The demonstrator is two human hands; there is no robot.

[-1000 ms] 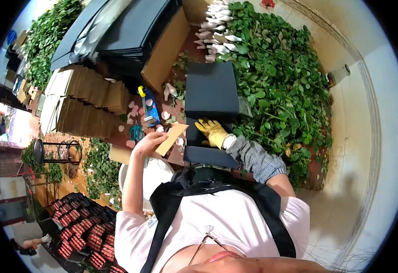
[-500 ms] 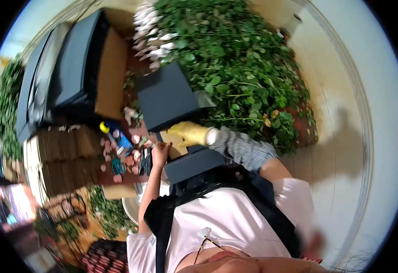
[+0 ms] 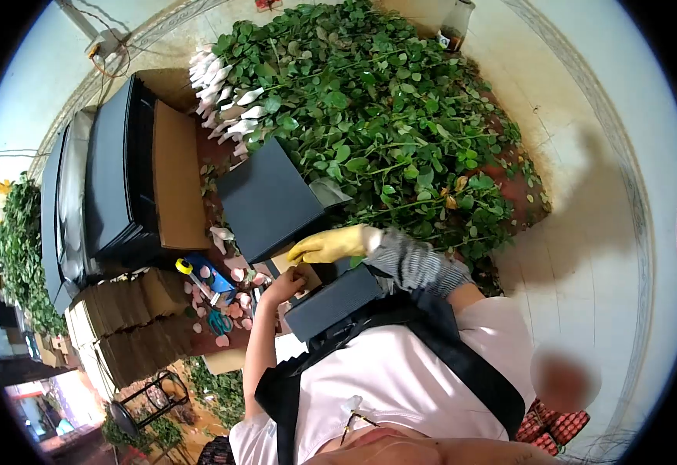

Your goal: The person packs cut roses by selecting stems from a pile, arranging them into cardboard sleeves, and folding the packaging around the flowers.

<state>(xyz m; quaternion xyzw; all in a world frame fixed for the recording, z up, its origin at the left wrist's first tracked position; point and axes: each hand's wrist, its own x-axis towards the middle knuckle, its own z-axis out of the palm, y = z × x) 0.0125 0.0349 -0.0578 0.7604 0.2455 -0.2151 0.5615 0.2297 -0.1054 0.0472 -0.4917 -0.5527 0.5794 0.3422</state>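
A dark grey cardboard sheet or box (image 3: 269,203) has its large panel raised, a brown inner face (image 3: 308,276) showing between it and a dark front flap (image 3: 335,302) near my body. My left hand (image 3: 285,285) is bare, its fingers curled together at the left part of the brown face; what they pinch, if anything, is hidden. Just above it, my right hand (image 3: 327,246) wears a yellow glove and lies along the lower edge of the raised panel, fingers stretched out to the left. A striped sleeve cover (image 3: 416,263) is on that forearm.
Leafy rose stems (image 3: 369,108) with white-wrapped heads (image 3: 222,101) cover the table's far side. At left stand dark cardboard sheets (image 3: 114,170) and stacked brown cardboard (image 3: 133,325). Pink petals (image 3: 236,310), teal scissors (image 3: 218,322) and a yellow-and-blue cutter (image 3: 185,266) lie beside my left hand.
My left hand has shifted inward onto the brown face, toward the gloved fingers. The right glove's fingers have come closer to it. The camera view has tilted.
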